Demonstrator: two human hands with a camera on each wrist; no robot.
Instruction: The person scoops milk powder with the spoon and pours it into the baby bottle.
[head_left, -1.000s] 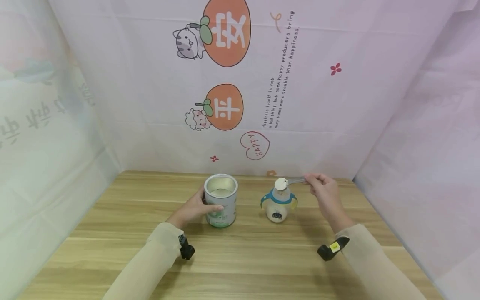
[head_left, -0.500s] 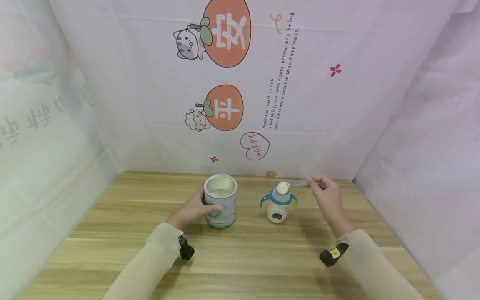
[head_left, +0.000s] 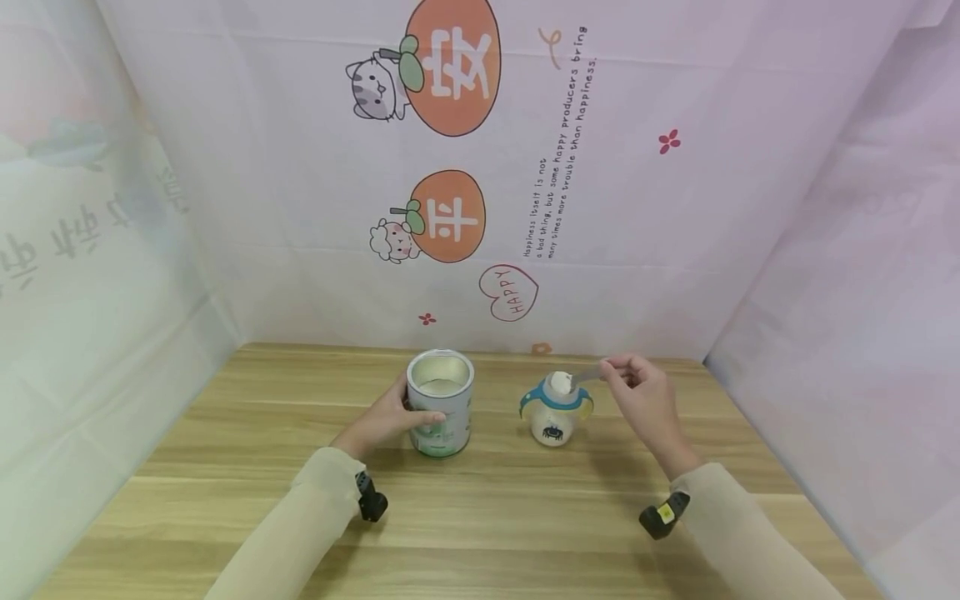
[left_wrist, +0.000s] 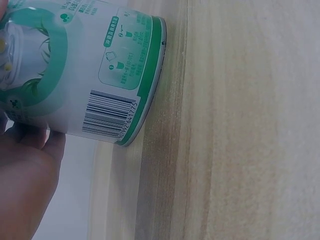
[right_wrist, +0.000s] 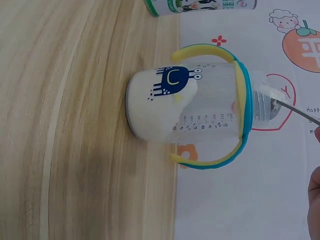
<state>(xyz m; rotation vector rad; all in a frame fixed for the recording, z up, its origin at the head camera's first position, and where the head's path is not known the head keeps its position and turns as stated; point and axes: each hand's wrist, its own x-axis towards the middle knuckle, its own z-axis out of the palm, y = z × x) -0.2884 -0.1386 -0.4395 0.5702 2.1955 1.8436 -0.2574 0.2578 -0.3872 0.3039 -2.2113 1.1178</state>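
Observation:
My left hand (head_left: 386, 419) grips an open milk powder can (head_left: 448, 427) from its left side, thumb across the front. Pale powder shows inside the can, and its green and white label with a barcode fills part of the left wrist view. To the right stands an upright baby bottle (head_left: 552, 429), partly filled with white powder, with a blue and yellow two-handled ring (right_wrist: 246, 95) below its uncapped neck. Pinched in my right hand (head_left: 647, 400) is the handle of a spoon (head_left: 588, 374). The spoon's powder-heaped bowl is at the bottle's mouth, seemingly inside the neck.
Can and bottle stand apart on a wood-grain table (head_left: 480, 525). Behind it hangs a white printed cloth (head_left: 315, 208), and further cloth walls (head_left: 847, 333) close off both sides. Each wrist carries a small black camera (head_left: 371, 500).
My right hand first shifted slightly right, then moved left, and the spoon's bowl has dropped from above the bottle's mouth into it. The left hand and the can stay put.

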